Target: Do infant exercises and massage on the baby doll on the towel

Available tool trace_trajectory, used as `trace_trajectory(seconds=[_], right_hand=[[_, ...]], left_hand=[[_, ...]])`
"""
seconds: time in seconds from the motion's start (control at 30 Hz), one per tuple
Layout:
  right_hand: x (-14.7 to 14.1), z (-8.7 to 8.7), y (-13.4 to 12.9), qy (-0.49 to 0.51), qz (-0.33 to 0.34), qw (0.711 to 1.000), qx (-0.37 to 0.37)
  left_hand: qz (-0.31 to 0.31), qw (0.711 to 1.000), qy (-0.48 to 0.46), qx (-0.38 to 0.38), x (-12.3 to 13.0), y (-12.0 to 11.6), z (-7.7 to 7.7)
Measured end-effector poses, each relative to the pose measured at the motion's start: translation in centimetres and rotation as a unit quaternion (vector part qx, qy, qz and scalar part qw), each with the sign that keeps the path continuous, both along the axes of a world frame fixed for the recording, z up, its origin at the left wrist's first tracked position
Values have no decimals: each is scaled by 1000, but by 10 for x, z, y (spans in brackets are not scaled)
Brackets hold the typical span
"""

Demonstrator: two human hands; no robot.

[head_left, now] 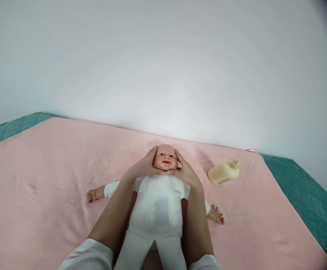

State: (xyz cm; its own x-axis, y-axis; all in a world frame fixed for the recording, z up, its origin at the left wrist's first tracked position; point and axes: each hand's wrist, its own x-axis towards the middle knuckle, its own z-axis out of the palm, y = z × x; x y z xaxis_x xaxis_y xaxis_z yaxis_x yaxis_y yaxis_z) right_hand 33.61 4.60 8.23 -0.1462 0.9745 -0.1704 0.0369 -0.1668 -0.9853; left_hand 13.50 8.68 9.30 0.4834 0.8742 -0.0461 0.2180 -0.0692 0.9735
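A baby doll (159,198) in white clothes lies on its back, its head away from me and its arms spread out to both sides. My left hand (146,163) cups the left side of the doll's head, with the thumb near the neck. On the other side, my right hand (186,170) presses against the head in the same way, its fingers up along the cheek and temple. The doll's head is held between both palms. My forearms run along the two sides of its body and cover parts of its arms.
A pale yellow pump bottle (223,172) lies on its side to the right of the doll. Under everything is a pink blanket (45,180), spread over a green quilted cover (301,187). A plain white wall (163,67) rises behind the far edge.
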Motion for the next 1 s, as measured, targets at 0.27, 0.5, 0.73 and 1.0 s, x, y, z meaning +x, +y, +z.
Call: trace_trajectory(seconds=[0.27,0.5,0.73,1.0], right_hand=[[1,-6,3,-85,21,993,74],[2,-7,4,-86,13,993,79],[-2,9,-5,-26,15,998,46],[-4,23,-12,19,5,1000,22]], left_hand=[[75,993,77,58,4,5,-23],[64,996,44,33,1,7,-7],[51,997,54,-16,-9,1,5],[26,997,11,-78,-21,2,6]])
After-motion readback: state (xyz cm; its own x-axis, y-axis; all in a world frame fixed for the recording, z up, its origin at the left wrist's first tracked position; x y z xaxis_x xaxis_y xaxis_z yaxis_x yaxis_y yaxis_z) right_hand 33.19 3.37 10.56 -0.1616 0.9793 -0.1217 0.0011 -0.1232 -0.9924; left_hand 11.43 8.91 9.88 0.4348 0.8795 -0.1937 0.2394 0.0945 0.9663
